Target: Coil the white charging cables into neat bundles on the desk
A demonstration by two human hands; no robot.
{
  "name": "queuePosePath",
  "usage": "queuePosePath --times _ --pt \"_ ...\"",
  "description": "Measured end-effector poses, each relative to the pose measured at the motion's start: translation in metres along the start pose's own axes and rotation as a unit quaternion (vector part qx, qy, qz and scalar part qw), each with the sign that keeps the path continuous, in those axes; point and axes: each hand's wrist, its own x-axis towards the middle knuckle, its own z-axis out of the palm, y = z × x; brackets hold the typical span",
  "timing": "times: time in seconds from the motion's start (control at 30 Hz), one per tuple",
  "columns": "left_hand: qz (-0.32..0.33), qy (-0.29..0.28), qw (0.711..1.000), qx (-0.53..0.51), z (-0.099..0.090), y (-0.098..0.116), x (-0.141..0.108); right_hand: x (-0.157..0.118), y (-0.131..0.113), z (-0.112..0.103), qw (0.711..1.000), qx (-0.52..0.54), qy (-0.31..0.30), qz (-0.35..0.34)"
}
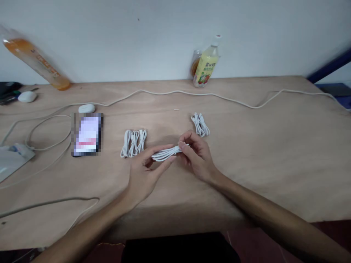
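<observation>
A white coiled cable (163,153) is held above the wooden table between both hands. My left hand (144,171) grips the looped end, with the thumb below and the fingers along the top. My right hand (199,155) pinches the other end between thumb and fingertips, so that end is partly hidden. Just behind my left hand lie several bundled white cables (133,143) side by side. Past my right hand rests another group of bundled white cables (200,125).
A phone (87,135) and a white earbud case (86,108) lie to the left. A long white cord (178,92) crosses the table's back. Against the wall stand a yellow drink bottle (207,65) and a leaning orange bottle (38,62). A plastic packet (16,160) sits far left.
</observation>
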Motion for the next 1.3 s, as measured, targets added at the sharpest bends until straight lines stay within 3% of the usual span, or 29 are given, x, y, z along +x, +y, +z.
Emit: queuePosePath --times 0.33,0.47,0.8,1.17,1.3 --pt "0.041 -0.028 0.997 0.053 -0.004 -0.005 -0.004 -0.002 0.001 -0.004 0.987 -0.144 0.016 -0.065" --pt "0.008 -0.037 0.999 0.037 -0.006 -0.003 -0.002 -0.002 -0.002 -0.004 0.987 -0.133 0.036 -0.081" --pt "-0.029 0.035 0.999 -0.030 -0.003 0.006 0.005 0.002 -0.002 -0.008 0.998 -0.061 -0.033 0.001" --pt "-0.037 0.016 0.999 -0.034 -0.004 0.006 0.003 0.005 -0.010 -0.015 0.991 -0.104 -0.083 -0.004" --pt "-0.039 0.013 0.999 -0.032 -0.003 0.006 0.003 0.005 -0.011 -0.014 0.990 -0.121 -0.071 -0.010"
